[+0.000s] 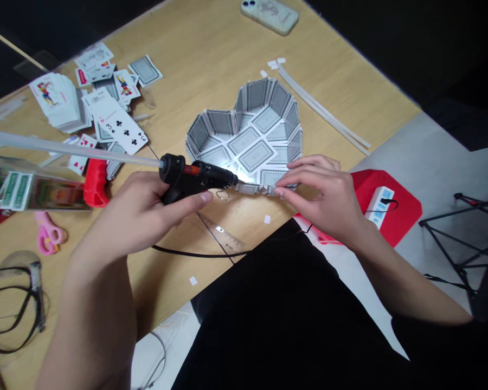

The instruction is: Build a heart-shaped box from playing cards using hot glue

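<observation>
My left hand (162, 208) is wrapped round a black hot glue gun (203, 179), with a long glue stick (73, 149) running out of its back to the left. The gun's nozzle meets the near edge of a heart-shaped box (256, 154) built from grey-backed playing cards. A small light shines on the cards by the nozzle. Across from it, my right hand (319, 187) pinches the box's near right wall between thumb and fingers. Part of that wall is hidden behind the fingers.
Loose playing cards (117, 122) lie in a heap at the back left. Pink scissors (49, 233), a clear ruler (223, 233) and a black cord (199, 253) lie nearer. Glue sticks (325, 111) and a phone (270, 15) are behind. A power strip (379, 206) rests on a red stool (402, 211).
</observation>
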A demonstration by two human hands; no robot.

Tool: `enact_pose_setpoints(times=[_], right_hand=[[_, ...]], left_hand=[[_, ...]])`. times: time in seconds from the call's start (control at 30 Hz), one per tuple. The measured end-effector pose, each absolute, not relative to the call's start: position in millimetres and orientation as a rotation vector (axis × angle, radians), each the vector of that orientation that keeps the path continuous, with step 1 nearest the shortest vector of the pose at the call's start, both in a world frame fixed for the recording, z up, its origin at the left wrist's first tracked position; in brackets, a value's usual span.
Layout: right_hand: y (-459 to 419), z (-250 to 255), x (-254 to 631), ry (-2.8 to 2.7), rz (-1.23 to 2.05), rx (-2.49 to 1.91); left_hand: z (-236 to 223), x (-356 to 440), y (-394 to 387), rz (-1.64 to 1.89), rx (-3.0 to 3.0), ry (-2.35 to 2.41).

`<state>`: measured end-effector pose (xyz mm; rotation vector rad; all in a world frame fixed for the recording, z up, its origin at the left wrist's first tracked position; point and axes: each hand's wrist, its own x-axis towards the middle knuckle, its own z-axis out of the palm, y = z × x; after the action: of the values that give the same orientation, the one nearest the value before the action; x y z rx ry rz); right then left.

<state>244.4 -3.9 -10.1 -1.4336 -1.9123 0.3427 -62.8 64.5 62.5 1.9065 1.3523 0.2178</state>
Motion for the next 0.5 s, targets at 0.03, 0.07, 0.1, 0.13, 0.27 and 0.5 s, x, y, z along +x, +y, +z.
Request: enact_pose_setpoints(times=[0.03, 0.07, 0.1, 0.13, 0.27, 0.5], right_hand=[[-3.8, -10.2, 244.6, -1.911, 0.344, -1.433], [-3.7, -10.3, 244.9, -1.911, 0.346, -1.434], [-3.6, -10.5, 245.1, -1.910, 0.347, -1.434], [-3.5, -10.6, 245.2, -1.910, 0.347, -1.434], [-3.6, -10.8, 245.2, -1.919, 0.338, -1.430], [-3.7, -9.9, 244.6, -1.912, 0.350, -1.450]], left_hand=[[62.5, -62.4, 64.7, 0.216, 1.907, 1.360], [62.5, -62.2, 64.9, 0.212, 1.907, 1.368], [62.6, -62.2, 65.1, 0.208, 1.904, 1.375], [62.8, -62.6, 65.3, 0.204, 1.900, 1.381], [64.5, -66.1, 66.0, 0.189, 1.900, 1.390], [67.0, -63.8, 66.8, 0.228, 1.951, 1.352]])
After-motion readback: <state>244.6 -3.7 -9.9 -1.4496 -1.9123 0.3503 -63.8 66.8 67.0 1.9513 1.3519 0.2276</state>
